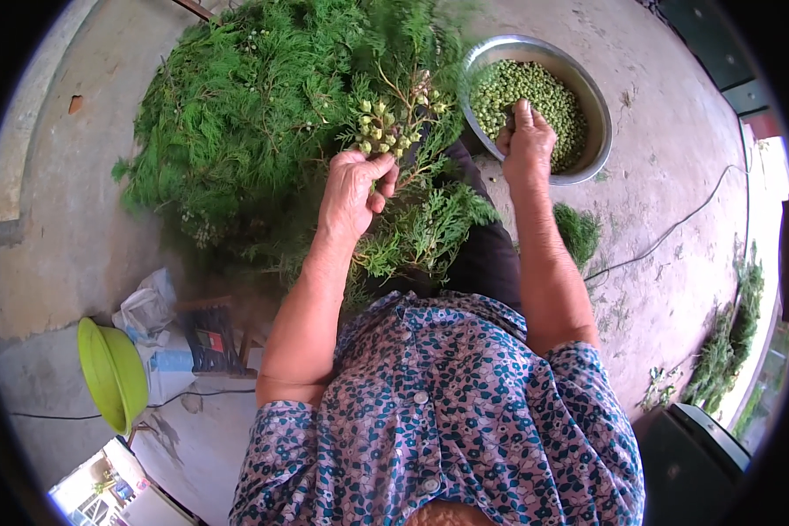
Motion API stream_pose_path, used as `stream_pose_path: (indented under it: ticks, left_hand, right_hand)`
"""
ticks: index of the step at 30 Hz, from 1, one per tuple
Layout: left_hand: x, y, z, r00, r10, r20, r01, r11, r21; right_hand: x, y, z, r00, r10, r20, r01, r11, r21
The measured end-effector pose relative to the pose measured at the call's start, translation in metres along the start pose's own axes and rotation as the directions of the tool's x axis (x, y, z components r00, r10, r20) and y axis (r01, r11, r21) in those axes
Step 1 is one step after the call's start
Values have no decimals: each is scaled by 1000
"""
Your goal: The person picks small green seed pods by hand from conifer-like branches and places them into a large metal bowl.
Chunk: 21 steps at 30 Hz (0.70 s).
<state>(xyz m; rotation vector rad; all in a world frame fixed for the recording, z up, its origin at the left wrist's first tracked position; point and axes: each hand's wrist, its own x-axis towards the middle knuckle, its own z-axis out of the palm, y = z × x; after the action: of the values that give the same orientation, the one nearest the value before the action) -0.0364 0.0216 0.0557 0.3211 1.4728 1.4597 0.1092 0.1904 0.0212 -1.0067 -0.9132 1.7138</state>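
Observation:
My left hand (pixel 361 187) pinches a conifer sprig just below a cluster of pale green cones (pixel 384 131), over my lap. Leafy green sprays (pixel 427 230) lie across my thighs, beneath that hand. To the right, my right hand (pixel 526 135) is over a round metal basin (pixel 601 125) that holds many small green cones (pixel 519 79). Its thumb and fingers are curled together; whether anything is between them is hidden. A large heap of cut conifer branches (pixel 256 112) fills the upper left.
A lime-green plastic basin (pixel 121 378) stands tilted at the lower left, beside a white plastic bag (pixel 148 306). A cable (pixel 670 230) crosses the concrete floor at right. A small green clump (pixel 575 233) lies near my right forearm; more branches (pixel 730 342) lie further right.

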Motion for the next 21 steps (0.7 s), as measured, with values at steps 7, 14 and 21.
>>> stream_pose_path:
  ticks: [7, 14, 21]
  left_hand:
    - [3, -2, 4, 1000, 9, -8, -9, 1000, -15]
    - [1, -1, 5, 1000, -9, 8, 9, 998, 67]
    - [2, -2, 17, 999, -31, 35, 28, 996, 85]
  right_hand:
    - [-35, -14, 21, 953, 68, 295, -149, 954, 261]
    - [-40, 2, 44, 904, -266, 334, 376, 866, -329]
    - [-33, 18, 35, 968, -223, 117, 249, 914, -322]
